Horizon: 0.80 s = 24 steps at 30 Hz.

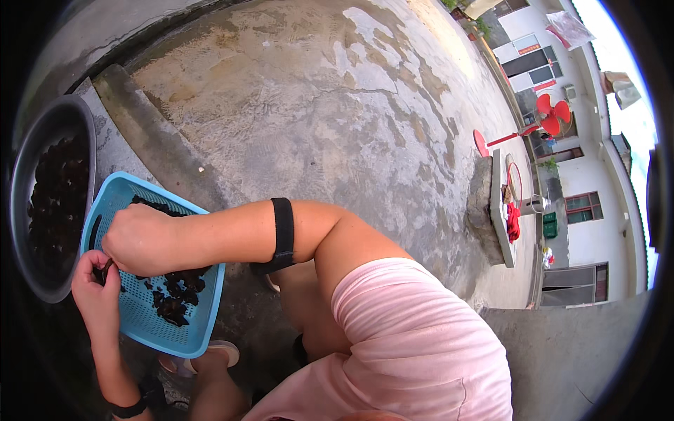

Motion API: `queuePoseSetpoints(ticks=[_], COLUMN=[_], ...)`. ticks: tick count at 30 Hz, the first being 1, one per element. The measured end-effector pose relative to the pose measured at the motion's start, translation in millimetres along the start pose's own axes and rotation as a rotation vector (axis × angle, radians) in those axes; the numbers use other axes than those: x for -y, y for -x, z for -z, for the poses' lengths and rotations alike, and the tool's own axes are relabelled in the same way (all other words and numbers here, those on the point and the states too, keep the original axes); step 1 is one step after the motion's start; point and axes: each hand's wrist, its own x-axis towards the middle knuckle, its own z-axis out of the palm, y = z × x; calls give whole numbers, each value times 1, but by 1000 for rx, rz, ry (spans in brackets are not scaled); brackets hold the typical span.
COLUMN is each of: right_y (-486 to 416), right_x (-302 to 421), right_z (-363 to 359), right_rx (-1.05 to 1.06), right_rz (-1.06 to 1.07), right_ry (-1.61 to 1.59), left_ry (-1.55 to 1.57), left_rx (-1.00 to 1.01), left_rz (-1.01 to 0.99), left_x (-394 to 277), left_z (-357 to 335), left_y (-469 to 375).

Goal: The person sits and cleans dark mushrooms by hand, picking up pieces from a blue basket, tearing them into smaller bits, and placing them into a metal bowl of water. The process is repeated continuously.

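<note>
My left hand (97, 292) pinches a small dark piece (107, 267), which looks like wood ear fungus, between thumb and fingers. Close against it, over a light blue plastic basket (152, 337), is my right hand (142, 239). Its back faces me and its fingers are curled under, so what they hold is hidden. More dark, crumpled pieces (174, 305) lie in the perforated basket, some partly behind my right wrist. To the left stands a wide grey basin (90, 137) with many similar dark pieces (58, 194) inside.
A low concrete ledge (158, 131) runs past the basin. Beyond it spreads a partly wet concrete yard (316, 105). A red pedestal fan (550, 116) and a stone slab table (497, 210) stand towards a white building (584, 184). My sandalled foot (224, 352) is beside the basket.
</note>
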Motion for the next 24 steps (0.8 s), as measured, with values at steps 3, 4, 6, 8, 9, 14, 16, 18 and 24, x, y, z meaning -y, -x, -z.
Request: queuePoseSetpoints(ticks=[3,4,6,8,9,14,16,18,24], right_y=[2,2,3,1,-1,-6,-4,2,7], right_x=[4,3,1,-4,-7,-11,-5,1,-7], right_z=[-1,-1,-3,-5,-7,-5,0,7,22], right_rx=[16,21,-20,-68,-92,-205,-135,-86,-211], right_rz=[-20,-16,-42,-77,-91,-109,-123,-26,-9], right_ry=[-34,-36,-80,-121,-144,-358,-174,-3,-100], left_ry=[-192,-229,-170,1,130,418,351,195,94], left_rx=[7,11,29,61,47,92,82,99,188], left_rz=[-50,-79,-69,-152,-53,209,214,247,352], left_x=[-2,-3,-5,-3,-1,11,9,0,-26], left_z=[-3,-4,-6,-8,-5,4,4,3,2], left_y=[3,2,-1,-5,-5,-7,-9,-11,-11])
